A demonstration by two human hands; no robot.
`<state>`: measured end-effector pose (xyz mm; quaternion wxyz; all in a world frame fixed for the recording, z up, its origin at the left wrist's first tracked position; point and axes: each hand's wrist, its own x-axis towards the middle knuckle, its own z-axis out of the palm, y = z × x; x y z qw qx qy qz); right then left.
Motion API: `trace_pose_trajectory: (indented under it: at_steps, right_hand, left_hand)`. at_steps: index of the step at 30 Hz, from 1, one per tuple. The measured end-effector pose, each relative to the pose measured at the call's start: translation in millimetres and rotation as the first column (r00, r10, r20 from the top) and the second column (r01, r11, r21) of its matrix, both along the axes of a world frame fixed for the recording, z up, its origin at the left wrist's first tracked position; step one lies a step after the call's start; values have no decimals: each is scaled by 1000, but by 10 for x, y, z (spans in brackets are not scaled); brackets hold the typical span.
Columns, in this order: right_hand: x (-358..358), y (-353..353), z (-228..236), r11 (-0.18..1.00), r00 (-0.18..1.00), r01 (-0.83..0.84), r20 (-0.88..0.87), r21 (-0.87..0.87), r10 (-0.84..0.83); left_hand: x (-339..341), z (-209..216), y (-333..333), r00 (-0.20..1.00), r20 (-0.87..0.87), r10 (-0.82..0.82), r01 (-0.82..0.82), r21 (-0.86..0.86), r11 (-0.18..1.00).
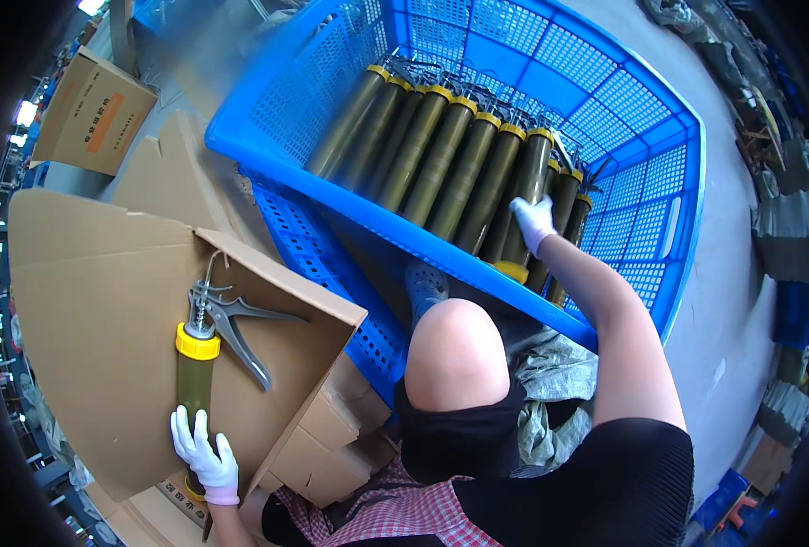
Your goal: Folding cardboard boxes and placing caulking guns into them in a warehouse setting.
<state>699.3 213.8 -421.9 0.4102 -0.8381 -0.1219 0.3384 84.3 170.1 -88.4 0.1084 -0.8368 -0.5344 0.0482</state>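
Observation:
My left hand, in a white glove, is closed around the lower tube of a caulking gun. The gun has an olive tube, a yellow collar and a grey metal handle and trigger, which point away from me. Behind it is the brown inner cardboard of an open box. On the right, my gloved right hand reaches into a large blue plastic crate. Its fingers wrap one of the olive caulking guns there. Several more guns lie side by side, yellow collars toward the far side.
A second blue crate sits beneath the large one. Another cardboard box stands at the far left. My bare knee is between the box and the crate, near a crumpled woven sack. Stacked grey bundles line the right side.

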Motion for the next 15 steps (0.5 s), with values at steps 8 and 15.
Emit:
trace_pose_trajectory:
  at_steps: [8, 15]
  right_hand:
    - [202, -222, 2687, 897, 898, -12, -390, 442, 205]
    - [-2533, -933, 3777, 379, 592, -627, 99, 681, 800]
  left_hand:
    - [169, 47, 22, 935, 355, 1, -72, 188, 979]
    - [1155, 1100, 490, 287, 929, 232, 548, -358, 756]
